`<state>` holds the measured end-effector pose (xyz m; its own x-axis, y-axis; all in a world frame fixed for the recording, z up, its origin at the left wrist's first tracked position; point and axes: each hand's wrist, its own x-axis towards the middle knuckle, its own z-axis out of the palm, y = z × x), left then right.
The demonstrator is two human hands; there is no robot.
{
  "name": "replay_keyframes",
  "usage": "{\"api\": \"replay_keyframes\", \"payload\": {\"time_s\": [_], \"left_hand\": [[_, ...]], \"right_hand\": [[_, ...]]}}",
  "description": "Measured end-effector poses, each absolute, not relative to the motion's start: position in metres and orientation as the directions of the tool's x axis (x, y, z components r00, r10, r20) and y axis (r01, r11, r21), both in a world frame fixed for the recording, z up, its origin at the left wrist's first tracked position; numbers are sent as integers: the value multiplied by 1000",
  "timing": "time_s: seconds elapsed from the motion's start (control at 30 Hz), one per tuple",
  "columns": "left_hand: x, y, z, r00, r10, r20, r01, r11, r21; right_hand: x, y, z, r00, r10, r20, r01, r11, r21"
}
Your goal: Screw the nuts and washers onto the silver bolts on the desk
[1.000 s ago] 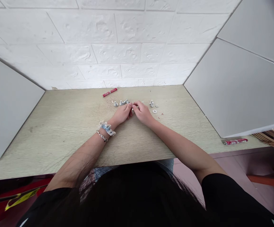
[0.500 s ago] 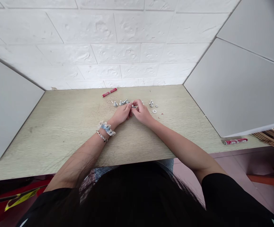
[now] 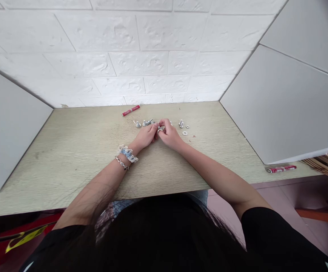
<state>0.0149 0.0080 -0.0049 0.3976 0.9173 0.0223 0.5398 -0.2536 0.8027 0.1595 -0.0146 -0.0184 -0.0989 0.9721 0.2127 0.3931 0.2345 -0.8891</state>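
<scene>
Over the middle of the wooden table (image 3: 90,151), my left hand (image 3: 147,136) and my right hand (image 3: 169,135) meet at the fingertips. Between them is a small silver bolt (image 3: 160,129), partly covered by the fingers. My left fingers are closed round one side of it, and my right thumb and index finger pinch the other. Just beyond my left hand stand several bolts with washers (image 3: 145,123). To the right of my right hand are more bolts (image 3: 181,124), a nut (image 3: 187,126) and a flat washer (image 3: 184,133).
A red marker-like tube (image 3: 131,110) lies near the white brick wall (image 3: 152,60). Another red tube (image 3: 281,169) rests at the right front edge, by a wicker basket (image 3: 326,164). Grey panels (image 3: 302,109) enclose both sides.
My right thumb and index finger have shifted slightly around the bolt, and a little more of the metal shows between the hands. The loose hardware has stayed put.
</scene>
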Motion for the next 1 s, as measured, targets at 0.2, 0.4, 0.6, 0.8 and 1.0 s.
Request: {"api": "replay_keyframes", "payload": {"time_s": [0.2,0.4,0.6,0.8,1.0], "left_hand": [[16,6,-3,411,911,27,521,-258,814],[16,5,-1,410,912,20,521,-252,815],[17,4,0,403,915,21,536,-255,805],[16,5,-1,401,916,22,541,-256,801],[17,5,-2,412,911,18,522,-252,815]], "right_hand": [[160,-16,-16,-105,974,200,383,225,-896],[161,-15,-16,-129,969,210,393,245,-886],[160,-16,-15,-137,972,190,386,229,-894],[160,-17,-13,-98,981,167,391,193,-900],[161,-15,-15,-104,974,202,398,227,-889]]}}
